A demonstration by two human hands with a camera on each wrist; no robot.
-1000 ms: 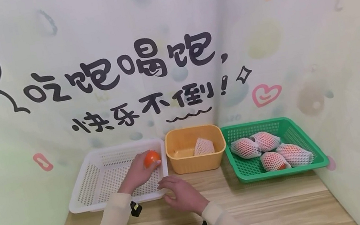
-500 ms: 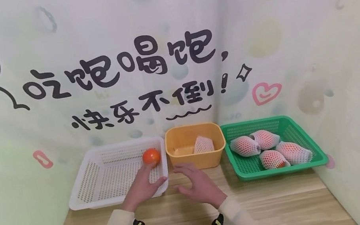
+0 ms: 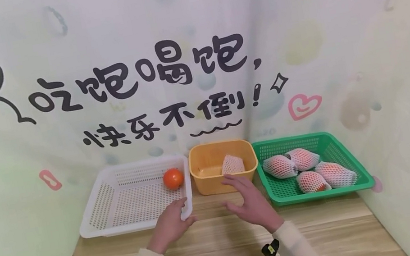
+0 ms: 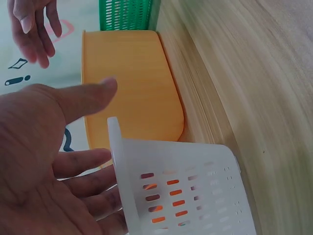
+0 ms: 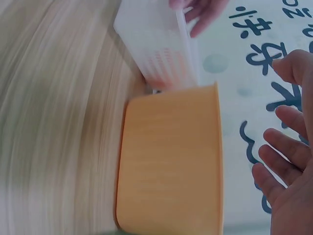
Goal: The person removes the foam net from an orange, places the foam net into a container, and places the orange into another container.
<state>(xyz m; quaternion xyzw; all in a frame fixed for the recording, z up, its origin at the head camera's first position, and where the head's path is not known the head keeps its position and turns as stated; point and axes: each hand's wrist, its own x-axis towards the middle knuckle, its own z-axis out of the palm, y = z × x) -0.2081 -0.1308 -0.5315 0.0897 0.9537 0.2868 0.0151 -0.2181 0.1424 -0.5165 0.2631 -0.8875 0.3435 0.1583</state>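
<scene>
An orange-red tomato (image 3: 173, 179) lies in the right part of the white basket (image 3: 93, 216). Over that basket's front right corner hovers my left hand (image 3: 169, 225), holding nothing, its fingers loosely spread. My right hand (image 3: 254, 204) hangs in front of the yellow bin (image 3: 215, 185), fingers relaxed and holding nothing. Inside the bin is a crumpled white foam net (image 3: 232, 164). The left wrist view shows the thumb and fingers of the left hand (image 4: 54, 147) beside the white basket's rim. In the right wrist view the right hand (image 5: 288, 156) is apart from the bin.
A green basket (image 3: 283, 200) on the right holds several reddish fruits in white foam nets (image 3: 304, 160). All three containers stand in a row at the back of the wooden table (image 3: 219, 253). A printed curtain (image 3: 170, 24) hangs behind them.
The left hand has let go of the tomato in the white basket and drawn back toward the front. The right hand has moved rightward, from near the white basket to the yellow bin.
</scene>
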